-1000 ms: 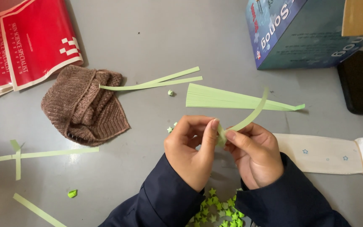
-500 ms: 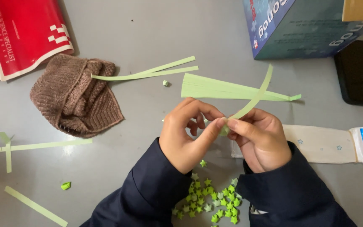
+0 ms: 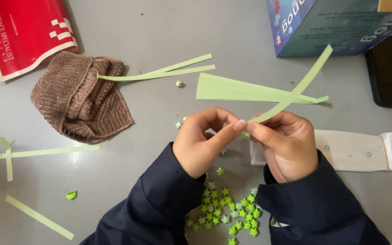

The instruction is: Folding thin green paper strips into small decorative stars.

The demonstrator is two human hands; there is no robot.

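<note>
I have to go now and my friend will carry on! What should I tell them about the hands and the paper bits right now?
Left hand and right hand pinch one green paper strip together; its free end sticks up to the right.
Stack of green strips lies on the grey table just beyond the hands; loose strips rest by the brown knitted hat.
Done: pile of small green paper stars between the sleeves.
Left: the held strip is not yet a star.

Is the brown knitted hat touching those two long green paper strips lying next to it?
Touching. The head view shows the strips' left end lying on the hat's top edge, with no grey table between them.
</note>
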